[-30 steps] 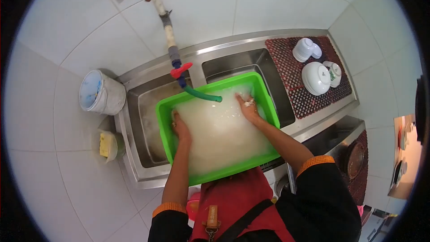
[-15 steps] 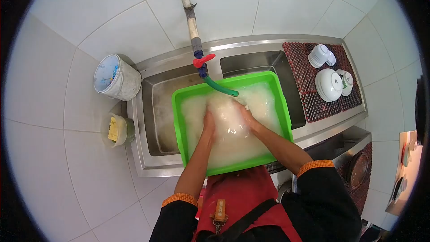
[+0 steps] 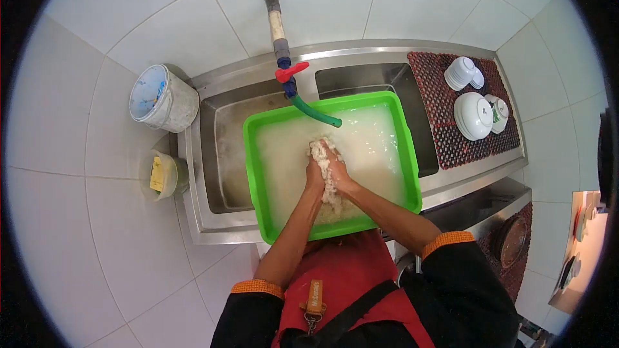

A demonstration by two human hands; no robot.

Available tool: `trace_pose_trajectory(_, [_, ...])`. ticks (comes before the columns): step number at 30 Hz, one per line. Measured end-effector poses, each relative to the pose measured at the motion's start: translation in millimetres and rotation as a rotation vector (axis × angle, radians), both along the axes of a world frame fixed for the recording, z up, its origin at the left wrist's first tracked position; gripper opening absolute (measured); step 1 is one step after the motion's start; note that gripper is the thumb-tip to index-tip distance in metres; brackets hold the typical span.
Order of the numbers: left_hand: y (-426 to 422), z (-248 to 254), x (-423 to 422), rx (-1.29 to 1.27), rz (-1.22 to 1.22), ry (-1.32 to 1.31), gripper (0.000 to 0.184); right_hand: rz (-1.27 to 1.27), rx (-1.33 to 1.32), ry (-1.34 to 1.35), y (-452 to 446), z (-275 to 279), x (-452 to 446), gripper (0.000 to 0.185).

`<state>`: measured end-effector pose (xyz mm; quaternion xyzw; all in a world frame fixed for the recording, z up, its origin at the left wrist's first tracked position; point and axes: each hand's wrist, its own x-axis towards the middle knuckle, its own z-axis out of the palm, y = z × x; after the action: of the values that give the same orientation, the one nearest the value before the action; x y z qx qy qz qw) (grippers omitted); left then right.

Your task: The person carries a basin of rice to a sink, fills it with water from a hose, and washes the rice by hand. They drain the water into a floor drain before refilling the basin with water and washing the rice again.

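Observation:
A green rectangular basin (image 3: 414, 174) of cloudy white water rests tilted over the sink's divider. Near its middle, my left hand (image 3: 314, 171) and my right hand (image 3: 336, 166) are pressed close together, cupped round a clump of wet white rice (image 3: 322, 154). Some grains spill down between the wrists toward the water. A green hose (image 3: 313, 111) with a red valve handle (image 3: 292, 72) ends above the basin's back part, and no water is seen flowing from it.
Steel sink bowls (image 3: 225, 154) lie under the basin. At left are a white bucket (image 3: 177, 104) and a tub with a yellow sponge (image 3: 157, 174). White bowls (image 3: 476, 116) and cups (image 3: 460, 73) stand on a dark red mat (image 3: 451, 148) at right. A brown round object (image 3: 513, 241) lies lower right.
My hands have come together from opposite sides of the basin and now hold rice above the cloudy water. The camera view has shifted somewhat.

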<state>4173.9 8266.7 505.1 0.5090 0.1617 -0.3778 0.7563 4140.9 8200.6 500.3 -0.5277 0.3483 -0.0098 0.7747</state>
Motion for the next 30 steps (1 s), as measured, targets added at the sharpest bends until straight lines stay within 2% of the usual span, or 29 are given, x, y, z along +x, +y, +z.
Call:
trace_pose_trajectory(2, [4.1, 28.5, -5.5, 0.107, -0.085, -0.029, 0.061, 0.311, -1.057, -0.386, -11.5, -45.6, -4.3, 0.050])
trace_pose_trajectory(3, [10.3, 6.0, -1.6, 0.083, -0.100, -0.026, 0.058, 0.363, -0.987, -0.430, -23.2, -51.1, 2.1, 0.050])
trace_pose_trajectory(4, [20.2, 7.6, 1.8, 0.089, -0.101, -0.014, 0.058, 0.367, -0.978, -0.420, -31.5, -38.0, 3.7, 0.050])
trace_pose_trajectory(6, [43.6, 14.4, 9.1, 0.354, -0.387, -0.239, 0.049, 0.624, -0.876, -0.172, -44.1, 10.9, -2.4, 0.046])
trace_pose_trajectory(7, [52.8, 14.5, 16.4, 0.360, -0.389, -0.219, 0.049, 0.632, -0.861, -0.160, -54.2, 18.7, -6.2, 0.046])
trace_pose_trajectory(9, [70.1, 12.3, 28.0, 0.424, -0.646, -0.406, 0.045, 0.912, -1.288, -0.217, -74.3, 22.8, -24.6, 0.040])
trace_pose_trajectory(10, [76.8, 11.8, 27.8, 0.424, -0.648, -0.397, 0.045, 0.917, -1.281, -0.212, -83.1, 13.5, -36.8, 0.040])
trace_pose_trajectory(12, [88.3, 10.9, 24.4, 0.490, -0.540, -0.531, 0.033, 0.812, -1.511, -0.138, -94.3, -8.2, -57.8, 0.047])
trace_pose_trajectory(13, [95.3, 9.8, 20.4, 0.481, -0.518, -0.559, 0.037, 0.814, -1.502, -0.129, -92.3, 6.8, -61.3, 0.047])
trace_pose_trajectory(14, [101.2, 7.4, 14.9, 0.482, -0.525, -0.549, 0.037, 0.824, -1.279, 0.152, -93.4, 24.1, -66.8, 0.054])
trace_pose_trajectory(15, [105.3, 4.0, 11.9, 0.593, -0.506, -0.524, 0.043, 0.816, -1.044, 0.416, -93.5, 35.5, -68.8, 0.062])
trace_pose_trajectory(16, [109.4, 0.1, 7.2, 0.705, -0.489, -0.494, 0.052, 0.819, -1.034, 0.424, -91.0, 32.9, -75.0, 0.062])
trace_pose_trajectory(17, [113.4, -4.9, 2.1, 0.708, -0.497, -0.484, 0.052, 0.707, -0.924, 0.415, -87.3, 29.9, -83.4, 0.059])
trace_pose_trajectory(19, [119.3, -9.1, -4.5, 0.617, -0.699, -0.536, 0.071, 0.481, -0.704, 0.392, -79.2, 22.1, -100.6, 0.055])
trace_pose_trajectory(20, [114.7, -12.2, -6.5, 0.622, -0.702, -0.534, 0.071, 0.367, -0.598, 0.375, -77.1, 17.3, -106.1, 0.054])
trace_pose_trajectory(21, [100.7, -10.3, -10.6, 0.621, -0.498, -0.324, 0.072, 0.252, -0.491, 0.354, -77.0, 11.2, -109.6, 0.052])
trace_pose_trajectory(22, [89.5, -7.3, -15.0, 0.612, -0.293, -0.119, 0.072, 0.249, -0.485, 0.353, -78.7, -19.5, -116.6, 0.052])
trace_pose_trajectory(24, [76.3, 9.7, -21.7, 0.600, -0.254, -0.032, 0.065, 0.125, 0.066, 0.252, -81.4, -104.3, -132.7, 0.036])
trace_pose_trajectory(25, [68.8, 14.8, -22.7, 0.582, -0.210, 0.053, 0.059, 0.119, 0.064, 0.244, -75.9, -114.7, -131.9, 0.036])
trace_pose_trajectory(26, [64.4, 10.3, -28.3, 0.582, -0.215, 0.044, 0.059, 0.000, 0.258, 0.179, -62.4, -121.4, -131.1, 0.034])
trace_pose_trajectory(27, [63.7, 1.8, -37.7, 0.331, -0.071, 0.050, 0.054, -0.121, 0.454, 0.111, -47.1, -123.1, -128.3, 0.031])
trace_pose_trajectory(28, [60.3, -3.7, -40.4, 0.073, 0.068, 0.052, 0.050, -0.128, 0.451, 0.098, -31.8, -120.5, -113.5, 0.031])
trace_pose_trajectory(30, [51.8, -5.1, -37.2, 0.024, 0.081, 0.119, 0.043, -0.221, 0.262, 0.137, 3.4, -106.8, -77.6, 0.027])
